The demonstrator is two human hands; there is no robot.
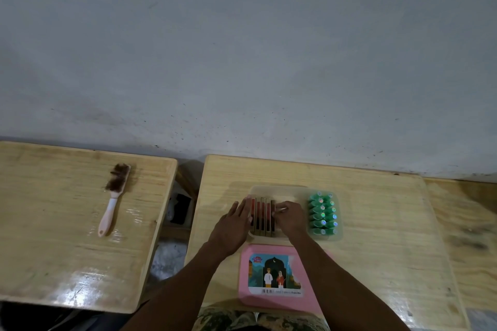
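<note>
Bracing 5 slim red cartons [263,219] in 1 clear plastic tray [293,191]: left hand [232,226] is pressing flat-fingered, right hand [290,219] is pinching the end carton [272,213].

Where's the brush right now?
Head view, left side: the brush lies on the left table, bristles toward the wall, across the gap from the clear tray.

There is one camera only, worn on my head. It faces forward and steeply down, close over the surface [376,209] before me, so my left hand [234,226], right hand [291,219] and the row of slim boxes [262,216] sit low centre. Its wide angle takes in the wall [242,48] above and a second surface [53,223] on my left.
</note>
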